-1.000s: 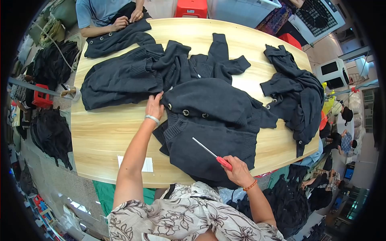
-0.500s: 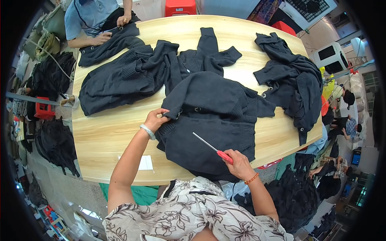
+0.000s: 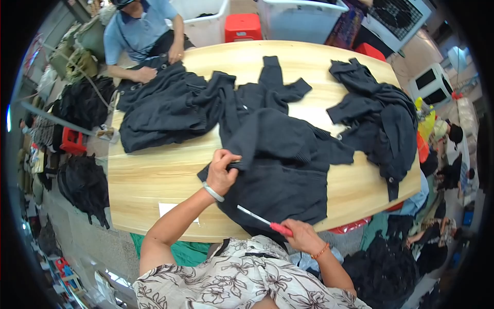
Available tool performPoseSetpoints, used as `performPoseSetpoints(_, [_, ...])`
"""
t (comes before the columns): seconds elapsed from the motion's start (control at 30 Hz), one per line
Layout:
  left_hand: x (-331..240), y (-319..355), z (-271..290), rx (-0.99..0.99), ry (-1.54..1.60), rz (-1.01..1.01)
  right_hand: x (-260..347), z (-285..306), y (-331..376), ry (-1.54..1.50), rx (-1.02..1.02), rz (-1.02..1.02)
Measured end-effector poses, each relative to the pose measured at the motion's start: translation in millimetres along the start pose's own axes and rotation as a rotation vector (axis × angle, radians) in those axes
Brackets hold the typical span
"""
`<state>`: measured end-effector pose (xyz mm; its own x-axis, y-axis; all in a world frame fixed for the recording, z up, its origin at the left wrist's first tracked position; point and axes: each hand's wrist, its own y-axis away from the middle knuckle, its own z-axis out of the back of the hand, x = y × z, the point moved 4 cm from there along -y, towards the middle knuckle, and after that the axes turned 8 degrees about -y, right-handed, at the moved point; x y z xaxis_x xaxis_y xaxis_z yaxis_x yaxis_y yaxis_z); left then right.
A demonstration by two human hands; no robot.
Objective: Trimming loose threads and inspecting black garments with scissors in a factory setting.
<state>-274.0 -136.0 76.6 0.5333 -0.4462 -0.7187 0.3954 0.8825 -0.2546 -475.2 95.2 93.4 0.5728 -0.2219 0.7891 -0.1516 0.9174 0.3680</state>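
A dark knitted cardigan (image 3: 288,188) with ribbed edges lies spread on the table in front of me. My left hand (image 3: 221,173) is closed on its left edge, pinching and lifting a fold of the knit. My right hand (image 3: 305,237) grips the red handle of a tool with a long thin metal shaft (image 3: 253,214), much like a screwdriver. The shaft points up and left, over the cardigan's near part. Its exact tip shape is too small to make out.
More dark knitwear (image 3: 164,110) lies at the left and a further pile (image 3: 383,116) at the right of the wooden table (image 3: 154,180). Across the far left corner, a person in a light blue shirt (image 3: 139,36) handles a dark garment. Red stools (image 3: 243,27) and white bins (image 3: 301,20) stand behind.
My left hand has moved right and slightly down, folding the cardigan's left edge inward. My right hand has lowered a little with the tool. The view has shifted.
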Motion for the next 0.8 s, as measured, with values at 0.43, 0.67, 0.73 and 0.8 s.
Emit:
performPoseSetpoints(0.43, [-216,-83,218,-0.415,0.242,-0.523,27,27,-93,0.373,-0.516,0.479])
performPoseSetpoints(0.67, [-89,-116,311,-0.584,0.432,-0.308,100,115,-155,0.56,-0.659,0.616])
performPoseSetpoints(0.73, [-52,-129,324,-0.701,0.433,-0.193,123,129,-187,0.706,-0.756,0.647])
performPoseSetpoints(0.8, [-19,-133,359,-0.996,0.274,-0.061,164,134,-222,0.945,-0.738,0.643])
